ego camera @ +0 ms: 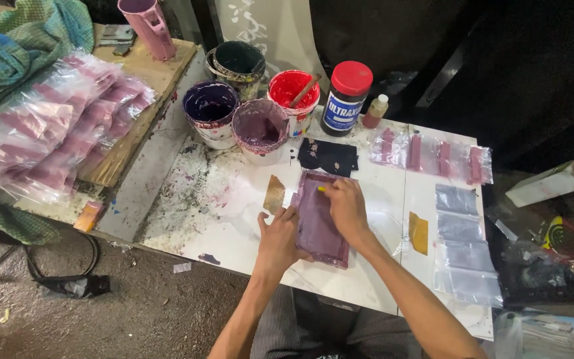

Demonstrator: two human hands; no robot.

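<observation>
Near the middle of the frame, a rectangular purple-stained printing screen frame (318,219) lies flat on a white, ink-spattered table top (234,226). The left hand (279,239) rests against the left edge of the frame, fingers spread fairly wide and flat, holding nothing but steadying that edge. The right hand (347,207) lies on top of the frame toward its upper right, fingers curled narrow around a small yellow-tipped tool (322,189) that touches the mesh.

Just left of the frame, a small tan scraper card (274,194) lies on the table. Just above the frame sits a crumpled black cloth (328,157). Toward the upper middle of the frame stand several ink tubs: a purple-lined plastic bucket (210,110), a mauve-smeared bucket (260,129) just beside it, a red-filled bucket with a stick in it (293,96), and a dark tin (237,63) behind them. To the right of the red bucket stands a dark jar with a red lid (347,96), and next to it a small bottle (375,110).

In the upper right part of the table a row of clear plastic pouches printed with pink strips (433,154) lies side by side; below them, along the right edge, unprinted clear pouches (463,249) run in a column, with a yellow card (418,233) just to their left. At the upper left a heap of printed pouches (54,129) rests on a wooden board (147,73)
</observation>
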